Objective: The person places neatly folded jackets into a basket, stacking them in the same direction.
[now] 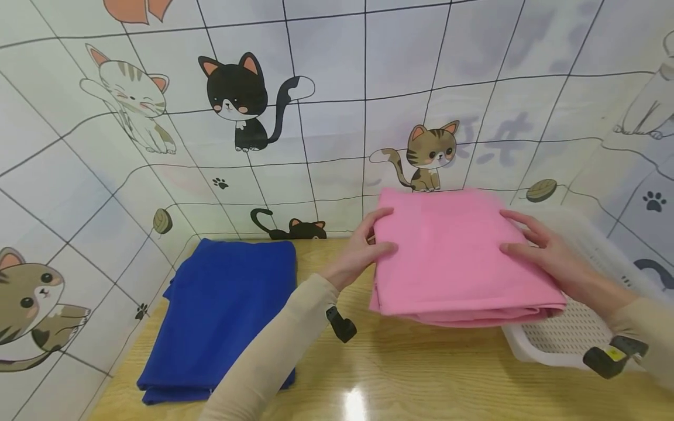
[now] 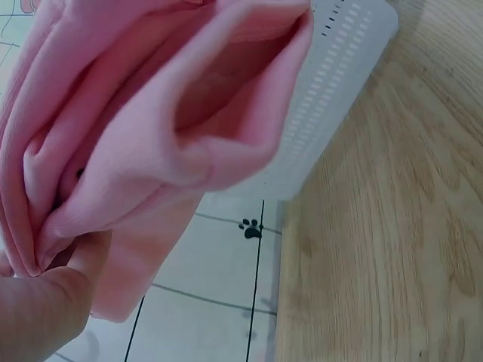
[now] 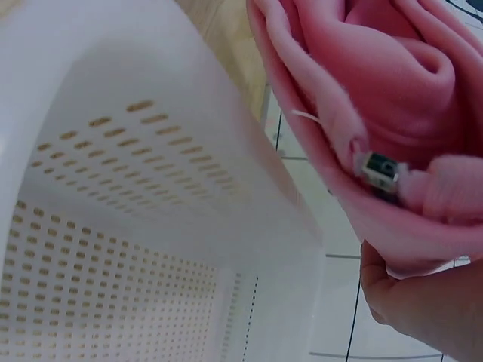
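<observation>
Between both hands a folded pink garment point(image 1: 447, 251) is held up over the table, its layers showing along the lower edge. My left hand point(image 1: 363, 248) grips its left side, thumb on top and fingers partly hidden. On the right side, my right hand point(image 1: 547, 251) pinches the fabric near the basket. In the left wrist view the left hand point(image 2: 53, 302) holds the bunched pink garment point(image 2: 136, 143), whose fold gapes open. The right wrist view shows the right hand point(image 3: 430, 302) under the garment's edge, near a small dark label point(image 3: 381, 172) inside the layers.
A folded blue garment point(image 1: 226, 316) lies on the wooden table point(image 1: 337, 362) at the left. At the right stands a white perforated basket point(image 1: 521, 345), partly behind the right arm; its perforated inside point(image 3: 113, 279) shows no cloth. A cat-patterned sheet point(image 1: 337, 117) rises behind the table.
</observation>
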Motion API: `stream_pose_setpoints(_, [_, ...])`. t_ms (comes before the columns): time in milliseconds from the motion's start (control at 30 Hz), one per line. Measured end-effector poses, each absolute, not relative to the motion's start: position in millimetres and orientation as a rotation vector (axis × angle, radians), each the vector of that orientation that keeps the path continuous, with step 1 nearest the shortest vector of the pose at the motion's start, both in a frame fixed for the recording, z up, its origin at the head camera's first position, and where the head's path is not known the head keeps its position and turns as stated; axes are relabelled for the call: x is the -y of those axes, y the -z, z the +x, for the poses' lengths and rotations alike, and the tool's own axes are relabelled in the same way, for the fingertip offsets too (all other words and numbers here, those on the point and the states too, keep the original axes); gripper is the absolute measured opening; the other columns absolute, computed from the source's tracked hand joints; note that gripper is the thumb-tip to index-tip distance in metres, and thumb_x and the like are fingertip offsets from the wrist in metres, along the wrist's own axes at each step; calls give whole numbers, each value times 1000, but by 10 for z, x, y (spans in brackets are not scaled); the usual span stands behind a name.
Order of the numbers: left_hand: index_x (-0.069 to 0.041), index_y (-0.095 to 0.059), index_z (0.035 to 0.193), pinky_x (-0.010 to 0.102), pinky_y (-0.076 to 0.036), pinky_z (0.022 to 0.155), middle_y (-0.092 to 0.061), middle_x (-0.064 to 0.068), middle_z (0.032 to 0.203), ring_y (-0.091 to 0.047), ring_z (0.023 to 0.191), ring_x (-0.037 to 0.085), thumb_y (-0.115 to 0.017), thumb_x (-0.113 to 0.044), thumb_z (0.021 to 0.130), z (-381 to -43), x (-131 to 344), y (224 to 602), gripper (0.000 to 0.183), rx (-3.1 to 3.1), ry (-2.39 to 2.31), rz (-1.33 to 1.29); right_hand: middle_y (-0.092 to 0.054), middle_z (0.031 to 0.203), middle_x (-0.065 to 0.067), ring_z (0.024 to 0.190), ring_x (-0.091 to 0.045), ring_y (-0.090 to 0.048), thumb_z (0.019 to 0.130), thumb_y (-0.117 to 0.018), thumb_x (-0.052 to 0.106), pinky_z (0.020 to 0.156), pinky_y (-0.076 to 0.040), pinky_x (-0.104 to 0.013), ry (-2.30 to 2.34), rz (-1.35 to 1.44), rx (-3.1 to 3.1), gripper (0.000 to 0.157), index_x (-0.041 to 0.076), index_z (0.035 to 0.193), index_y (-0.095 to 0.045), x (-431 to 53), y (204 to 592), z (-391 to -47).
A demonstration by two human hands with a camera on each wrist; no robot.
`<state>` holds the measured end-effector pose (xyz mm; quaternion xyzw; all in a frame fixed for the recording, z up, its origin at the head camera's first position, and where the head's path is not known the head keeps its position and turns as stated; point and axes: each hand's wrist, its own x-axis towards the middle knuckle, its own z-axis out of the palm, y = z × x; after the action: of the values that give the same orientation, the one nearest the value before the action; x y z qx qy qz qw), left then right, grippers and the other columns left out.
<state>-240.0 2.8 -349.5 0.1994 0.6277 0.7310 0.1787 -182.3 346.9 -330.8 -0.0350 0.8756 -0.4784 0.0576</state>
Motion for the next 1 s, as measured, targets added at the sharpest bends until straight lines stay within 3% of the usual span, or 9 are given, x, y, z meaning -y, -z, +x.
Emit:
stream_pose_setpoints(100, [-28, -41, 143, 37, -49, 88, -45, 8, 130, -51, 109, 22, -64, 2, 83, -2385, -94, 3501, 71, -1756, -2091, 557, -8, 155, -29, 119, -23, -45, 98, -56, 33, 75, -40, -14, 1419, -134, -2681, 72, 44, 153, -12, -3552, 3295, -1810])
stream_pose_setpoints(200, [-26, -40, 144, 37, -49, 87, -46, 10, 129, -51, 109, 22, -63, 3, 84, -2372, -172, 3508, 71, -1730, -2116, 570, -9, 156, -28, 104, 0, -48, 98, -56, 32, 75, -40, -12, 1404, -135, -2702, 71, 44, 153, -13, -3635, 3292, -1809])
stream_pose_setpoints(300, [-26, -41, 144, 35, -49, 86, -48, 11, 128, -52, 108, 22, -61, 5, 84, -2361, -267, 3525, 70, -1685, -2143, 581, -10, 155, -29, 98, 9, -46, 99, -56, 30, 74, -40, -11, 1405, -139, -2733, 70, 42, 154, -14, -3723, 3299, -1799])
stream_pose_setpoints(467, [-26, -43, 142, 33, -48, 84, -51, 10, 123, -52, 106, 19, -59, 8, 85, -2320, -412, 3573, 69, -1613, -2186, 568, -10, 154, -31, 95, 11, -47, 99, -55, 29, 74, -40, -13, 1399, -115, -2753, 69, 41, 154, -15, -3864, 3322, -1779])
stream_pose_setpoints(733, [-26, -41, 143, 33, -46, 88, -54, 7, 123, -52, 107, 18, -58, 11, 81, -2260, -551, 3613, 74, -1592, -2221, 587, -11, 150, -38, 84, -2, -59, 99, -57, 30, 66, -49, -23, 1398, -56, -2742, 68, 43, 153, -17, -4008, 3380, -1803])
stream_pose_setpoints(1000, [-32, -39, 142, 32, -43, 92, -54, 3, 124, -51, 110, 15, -58, 9, 82, -2233, -750, 3622, 75, -1532, -2192, 634, -7, 152, -36, 80, -8, -60, 100, -53, 37, 63, -50, -29, 1318, 25, -2744, 69, 45, 153, -10, -4193, 3376, -1816])
